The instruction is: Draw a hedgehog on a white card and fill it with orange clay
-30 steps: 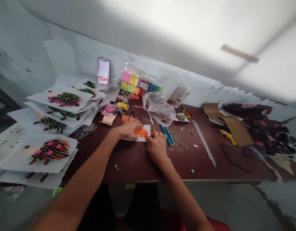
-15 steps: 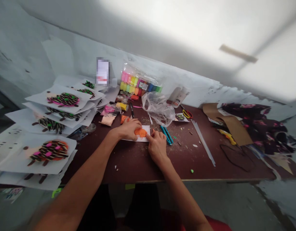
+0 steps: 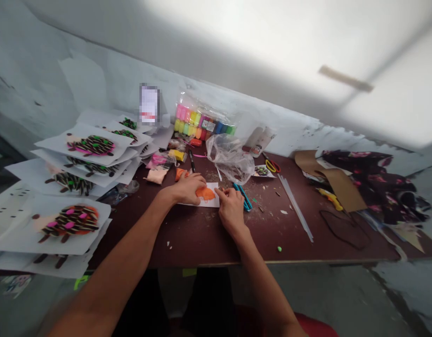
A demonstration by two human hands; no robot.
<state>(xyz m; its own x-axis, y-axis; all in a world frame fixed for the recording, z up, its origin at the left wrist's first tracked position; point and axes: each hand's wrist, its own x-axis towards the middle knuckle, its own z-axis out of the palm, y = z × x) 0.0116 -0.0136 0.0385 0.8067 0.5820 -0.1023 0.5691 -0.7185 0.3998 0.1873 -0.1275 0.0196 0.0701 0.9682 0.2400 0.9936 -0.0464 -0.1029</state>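
A small sheet of white paper lies on the table in front of me, with a flattened patch of orange modelling clay on it. My left hand rests across the paper's left part. Its thumb and fingers are apart, and the fingertips are beside the clay. At the paper's right edge is my right hand, index finger stretched toward the sheet and the other fingers bent. I see nothing held in it. Just beyond that hand lies a teal cutter-like tool, partly covered by the fingers.
Stacked sheets with clay hedgehogs fill the left side. Behind my hands are clay packets, a black pen, a clear plastic bag and a multicoloured clay pack. Scissors, translucent sticks and cardboard lie rightward.
My right hand has shifted slightly right, its index finger drawing back from the orange clay to the paper's edge. The clay's outline looks smoother. My left hand has stayed nearly still.
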